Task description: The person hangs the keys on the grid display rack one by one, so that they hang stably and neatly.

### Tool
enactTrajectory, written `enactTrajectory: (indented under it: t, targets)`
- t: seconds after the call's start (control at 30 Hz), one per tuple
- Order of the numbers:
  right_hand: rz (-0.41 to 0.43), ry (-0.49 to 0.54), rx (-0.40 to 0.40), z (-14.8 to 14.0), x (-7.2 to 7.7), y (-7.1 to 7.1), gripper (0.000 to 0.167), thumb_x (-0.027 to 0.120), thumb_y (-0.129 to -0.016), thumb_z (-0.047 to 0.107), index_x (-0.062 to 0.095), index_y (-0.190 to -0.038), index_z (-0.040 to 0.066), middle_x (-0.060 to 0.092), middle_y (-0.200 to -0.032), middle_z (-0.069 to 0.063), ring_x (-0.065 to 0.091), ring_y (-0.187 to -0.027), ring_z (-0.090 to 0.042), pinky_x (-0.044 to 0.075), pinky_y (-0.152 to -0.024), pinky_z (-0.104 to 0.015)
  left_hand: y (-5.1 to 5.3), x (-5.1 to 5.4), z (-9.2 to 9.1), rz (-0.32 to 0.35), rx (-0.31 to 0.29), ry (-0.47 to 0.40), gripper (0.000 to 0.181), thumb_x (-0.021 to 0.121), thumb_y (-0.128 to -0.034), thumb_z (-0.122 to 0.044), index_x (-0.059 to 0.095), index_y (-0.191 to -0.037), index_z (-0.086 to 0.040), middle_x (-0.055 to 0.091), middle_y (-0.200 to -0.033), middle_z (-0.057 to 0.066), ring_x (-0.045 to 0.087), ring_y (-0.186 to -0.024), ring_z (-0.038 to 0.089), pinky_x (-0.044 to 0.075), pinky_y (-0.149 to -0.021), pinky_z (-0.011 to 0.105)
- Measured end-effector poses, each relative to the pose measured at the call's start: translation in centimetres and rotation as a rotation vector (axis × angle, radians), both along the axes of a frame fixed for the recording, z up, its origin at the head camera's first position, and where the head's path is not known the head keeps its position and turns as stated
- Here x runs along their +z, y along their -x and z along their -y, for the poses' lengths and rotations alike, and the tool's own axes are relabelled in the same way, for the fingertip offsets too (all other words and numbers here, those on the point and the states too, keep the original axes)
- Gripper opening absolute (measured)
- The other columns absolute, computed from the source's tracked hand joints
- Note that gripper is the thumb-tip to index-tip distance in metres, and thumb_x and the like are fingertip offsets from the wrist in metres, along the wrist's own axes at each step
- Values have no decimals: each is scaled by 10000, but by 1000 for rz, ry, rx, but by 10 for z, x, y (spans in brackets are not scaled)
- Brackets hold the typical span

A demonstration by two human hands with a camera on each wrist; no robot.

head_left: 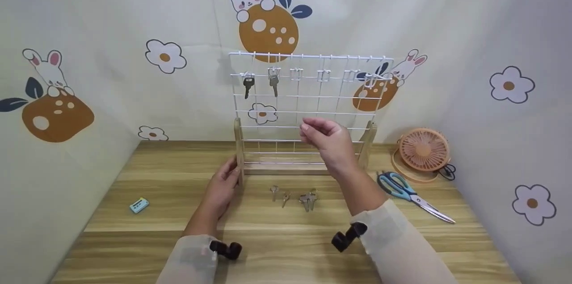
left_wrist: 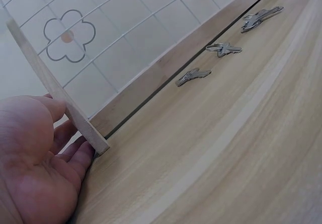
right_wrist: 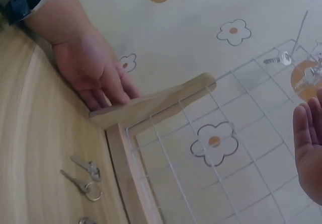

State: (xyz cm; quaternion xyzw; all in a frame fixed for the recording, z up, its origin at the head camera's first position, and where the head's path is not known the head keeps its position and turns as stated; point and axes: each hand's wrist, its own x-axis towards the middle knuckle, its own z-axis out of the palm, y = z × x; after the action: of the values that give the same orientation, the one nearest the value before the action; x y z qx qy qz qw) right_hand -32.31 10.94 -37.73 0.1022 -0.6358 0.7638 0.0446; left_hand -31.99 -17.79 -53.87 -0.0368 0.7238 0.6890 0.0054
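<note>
My left hand [head_left: 221, 188] rests its fingers against the outer side of the stand's left wooden leg [left_wrist: 60, 93]; no fingertip shows on the inner side. My right hand [head_left: 328, 143] is raised in front of the white wire grid [head_left: 308, 114], fingers loosely bent and thumb near the index finger, with no object visible in it. Two keys hang from hooks at the grid's upper left: a dark-headed key [head_left: 248, 86] and a silver key [head_left: 274, 85]. On the table before the stand lie a single key [head_left: 274, 192], another key [head_left: 285, 199] and a key cluster [head_left: 308, 199].
Several white hooks [head_left: 323, 75] line the grid's upper part to the right. Blue-handled scissors [head_left: 411, 194] lie at the right, near an orange fan [head_left: 423, 150]. A small light-blue item [head_left: 139, 205] sits at the left. Patterned cloth [head_left: 187, 16] surrounds the table.
</note>
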Motion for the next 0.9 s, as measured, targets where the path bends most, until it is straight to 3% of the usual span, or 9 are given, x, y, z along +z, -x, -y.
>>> enactTrajectory:
  t: [0.2, 0.37, 0.47, 0.63, 0.9]
  targets:
    - [43, -71, -23, -31, -44, -5, 245, 773, -971, 45, 744, -1192, -59, 780, -1012, -47, 745, -891, -174, 661, -812, -281, 2, 1, 0, 1, 12, -5, 544, 506, -1149, -250, 378, -1674, -189, 401, -1725, 81, 424, -1571, 283, 389, -1292, 469]
    - [95, -101, -54, -46, -75, -3, 212, 776, -966, 39, 764, -1170, -19, 776, -992, -24, 741, -900, -172, 658, -802, -277, 3, 0, 0, 3, 7, -13, 547, 507, -1149, -254, 374, -1676, -194, 401, -1726, 76, 425, -1570, 270, 393, -1291, 454]
    - [125, -137, -46, -51, -90, -2, 227, 775, -965, 37, 758, -1180, -36, 772, -984, -24, 749, -922, -211, 657, -794, -273, 4, 0, 0, 4, -1, -20, 548, 506, -1149, -245, 370, -1678, -202, 389, -1734, 67, 408, -1581, 263, 379, -1300, 448]
    - [170, -200, -24, -56, -113, 1, 318, 789, -950, 29, 718, -1228, -108, 775, -974, 3, 735, -900, -151, 641, -765, -247, 3, -1, 1, 7, -7, -8, 551, 500, -1151, -250, 359, -1682, -208, 371, -1743, 67, 380, -1600, 270, 365, -1309, 465]
    - [247, -223, 28, -59, -142, 6, 390, 805, -931, 44, 706, -1285, -84, 765, -998, -6, 702, -894, -129, 615, -757, -250, 2, -1, 0, 8, -1, -1, 561, 491, -1154, -245, 340, -1688, -165, 365, -1744, 91, 376, -1603, 290, 357, -1314, 476]
